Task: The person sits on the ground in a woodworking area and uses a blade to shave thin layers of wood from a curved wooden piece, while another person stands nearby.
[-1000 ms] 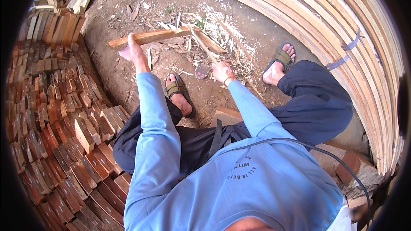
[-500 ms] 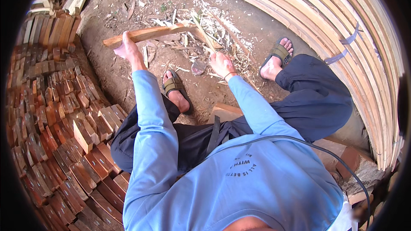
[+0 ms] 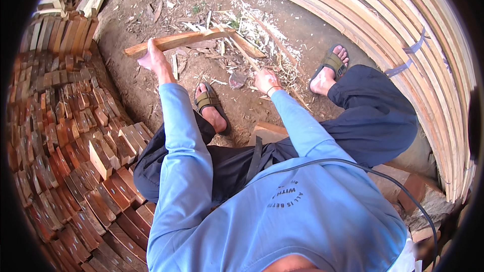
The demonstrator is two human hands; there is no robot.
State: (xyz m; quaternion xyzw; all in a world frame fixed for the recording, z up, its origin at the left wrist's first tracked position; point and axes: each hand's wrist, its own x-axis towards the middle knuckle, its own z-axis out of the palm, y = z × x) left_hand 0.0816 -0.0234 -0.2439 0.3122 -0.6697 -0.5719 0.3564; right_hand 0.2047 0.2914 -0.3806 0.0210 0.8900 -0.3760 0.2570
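My left hand [image 3: 155, 60] is closed round the near-left end of a brown wooden board [image 3: 189, 39], which slants away to the right above the ground. In my right hand [image 3: 265, 79] is a slim pale wooden stick [image 3: 247, 56], with the fingers wrapped round its lower end. The stick runs up and left toward the board's far end; whether it is a tool's handle I cannot tell. Beneath that end lies another piece of wood [image 3: 249, 48], partly covered by the stick. Pale shavings [image 3: 277, 35] and wood chips lie around it.
Stacked short wooden blocks [image 3: 75, 136] fill the left side. Long pale planks [image 3: 393, 25] curve along the right and far side. My sandalled feet [image 3: 210, 106] stand on the dirt floor, either side of the chips. A black cable [image 3: 383, 179] crosses my shirt.
The stick in my right hand has swung a little, its far end now farther left. The board stays in my left hand. The whole view has shifted slightly.
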